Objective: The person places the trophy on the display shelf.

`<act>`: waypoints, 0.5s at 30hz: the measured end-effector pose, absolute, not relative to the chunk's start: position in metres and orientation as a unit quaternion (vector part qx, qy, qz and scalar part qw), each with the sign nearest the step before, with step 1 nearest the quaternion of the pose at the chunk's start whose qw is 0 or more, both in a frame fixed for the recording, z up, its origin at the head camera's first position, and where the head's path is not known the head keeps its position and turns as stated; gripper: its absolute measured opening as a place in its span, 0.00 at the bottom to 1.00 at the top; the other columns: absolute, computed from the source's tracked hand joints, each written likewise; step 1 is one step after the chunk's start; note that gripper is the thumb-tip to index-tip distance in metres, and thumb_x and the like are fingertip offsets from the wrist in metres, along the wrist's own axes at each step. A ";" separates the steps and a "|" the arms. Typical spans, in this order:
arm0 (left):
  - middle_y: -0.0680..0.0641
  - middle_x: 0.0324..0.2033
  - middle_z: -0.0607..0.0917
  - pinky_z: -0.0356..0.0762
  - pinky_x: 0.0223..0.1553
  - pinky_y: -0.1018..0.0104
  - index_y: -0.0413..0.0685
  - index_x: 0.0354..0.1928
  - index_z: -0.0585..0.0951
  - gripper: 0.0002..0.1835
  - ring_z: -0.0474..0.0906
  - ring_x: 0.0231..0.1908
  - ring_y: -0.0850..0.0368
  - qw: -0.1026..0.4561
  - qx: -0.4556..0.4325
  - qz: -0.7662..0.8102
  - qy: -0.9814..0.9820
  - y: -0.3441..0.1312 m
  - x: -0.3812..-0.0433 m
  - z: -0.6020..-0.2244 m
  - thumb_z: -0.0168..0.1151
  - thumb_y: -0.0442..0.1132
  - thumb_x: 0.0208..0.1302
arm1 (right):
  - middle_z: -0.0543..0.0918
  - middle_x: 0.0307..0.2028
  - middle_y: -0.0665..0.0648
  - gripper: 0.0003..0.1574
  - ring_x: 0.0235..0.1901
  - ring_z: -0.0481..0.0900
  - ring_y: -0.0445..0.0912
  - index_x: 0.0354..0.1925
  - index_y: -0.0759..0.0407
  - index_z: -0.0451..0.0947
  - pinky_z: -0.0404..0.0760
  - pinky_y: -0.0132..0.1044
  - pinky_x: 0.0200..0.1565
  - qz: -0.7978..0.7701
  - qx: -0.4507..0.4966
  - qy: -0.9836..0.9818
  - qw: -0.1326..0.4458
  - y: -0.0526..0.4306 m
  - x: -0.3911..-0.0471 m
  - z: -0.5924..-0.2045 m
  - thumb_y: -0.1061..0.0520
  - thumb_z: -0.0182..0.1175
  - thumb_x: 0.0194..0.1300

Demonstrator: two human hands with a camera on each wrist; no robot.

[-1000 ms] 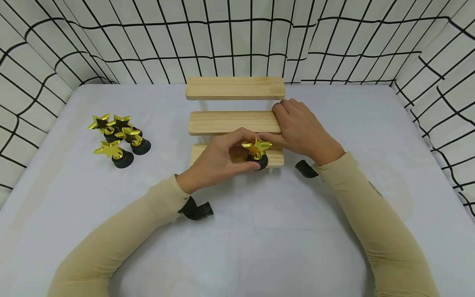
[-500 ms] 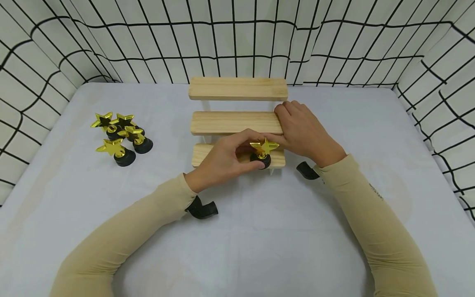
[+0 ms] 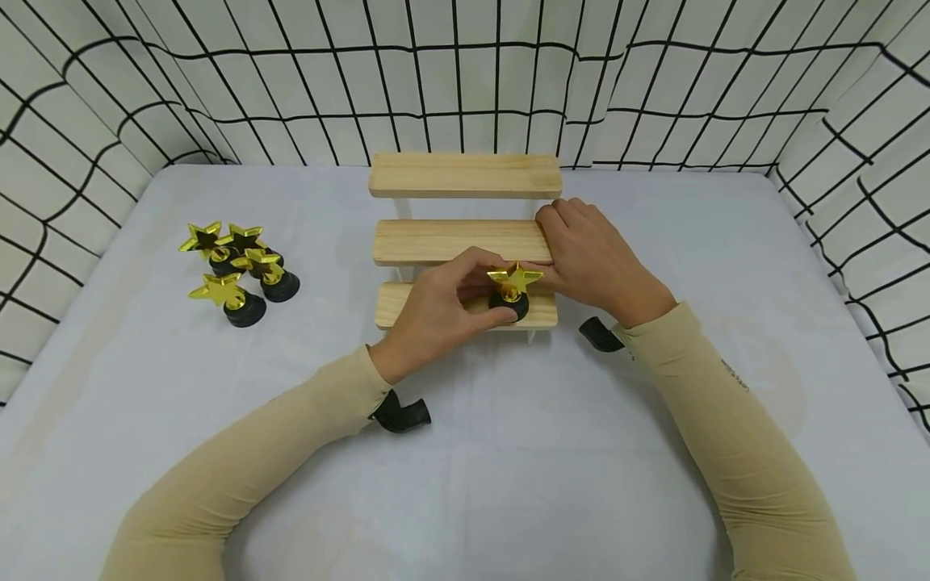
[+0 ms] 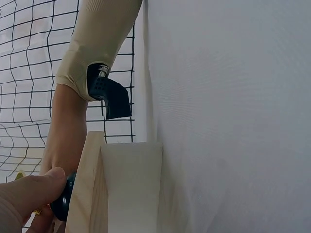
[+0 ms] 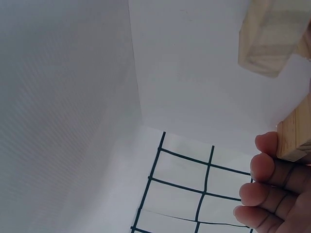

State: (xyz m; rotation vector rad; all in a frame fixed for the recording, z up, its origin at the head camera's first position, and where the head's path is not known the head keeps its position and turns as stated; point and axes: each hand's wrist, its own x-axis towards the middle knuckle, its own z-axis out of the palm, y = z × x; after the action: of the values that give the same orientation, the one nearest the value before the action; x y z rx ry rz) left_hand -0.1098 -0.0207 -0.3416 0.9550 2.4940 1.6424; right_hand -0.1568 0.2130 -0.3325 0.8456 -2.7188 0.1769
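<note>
My left hand (image 3: 439, 311) pinches a small trophy (image 3: 514, 281) with a gold star and round black base. The trophy is upright at the right part of the lowest board (image 3: 395, 305) of a three-tier wooden shelf. In the left wrist view, the thumb presses the black base (image 4: 62, 201), right at the face of the board (image 4: 85, 194). My right hand (image 3: 592, 262) grips the right end of the middle board (image 3: 458, 242), thumb along its front edge and fingers behind. In the right wrist view its fingertips (image 5: 262, 167) meet the board's end (image 5: 294, 136).
Several more star trophies (image 3: 240, 278) stand grouped on the white table (image 3: 479, 484) at the left. The top board (image 3: 465, 176) stands at the back of the shelf. Black wire mesh (image 3: 436, 81) encloses the back and sides. Black wrist mounts (image 3: 403, 413) stick out below the sleeves.
My left hand has carried the trophy slightly right and back, farther over the lowest board. The right hand keeps its hold on the middle board. The view shifted a little.
</note>
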 end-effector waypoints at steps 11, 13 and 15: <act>0.42 0.50 0.89 0.88 0.55 0.71 0.42 0.56 0.79 0.29 0.90 0.50 0.51 -0.003 0.291 0.538 0.791 -0.020 -0.110 -0.344 0.81 0.34 0.53 | 0.79 0.38 0.63 0.42 0.37 0.74 0.56 0.48 0.67 0.73 0.75 0.48 0.39 0.070 0.281 -0.949 0.127 0.213 -0.157 -0.332 0.29 0.66 0.64; 0.41 0.50 0.90 0.88 0.55 0.70 0.41 0.56 0.79 0.29 0.90 0.50 0.50 0.001 0.285 0.543 0.790 -0.021 -0.110 -0.344 0.81 0.34 0.53 | 0.79 0.38 0.63 0.42 0.38 0.74 0.56 0.48 0.67 0.73 0.76 0.48 0.39 0.071 0.281 -0.949 0.127 0.213 -0.158 -0.332 0.29 0.66 0.64; 0.40 0.48 0.90 0.88 0.55 0.69 0.41 0.56 0.79 0.28 0.91 0.50 0.50 0.005 0.278 0.547 0.790 -0.021 -0.110 -0.344 0.81 0.33 0.53 | 0.79 0.39 0.63 0.43 0.38 0.75 0.56 0.49 0.67 0.73 0.76 0.49 0.40 0.071 0.281 -0.949 0.127 0.212 -0.158 -0.333 0.29 0.66 0.64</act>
State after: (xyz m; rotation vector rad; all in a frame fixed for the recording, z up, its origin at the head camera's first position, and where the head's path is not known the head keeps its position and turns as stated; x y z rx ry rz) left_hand -0.1096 -0.0214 -0.3435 0.8718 2.4727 1.7128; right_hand -0.1581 0.2124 -0.3328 0.8192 -2.7613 0.2063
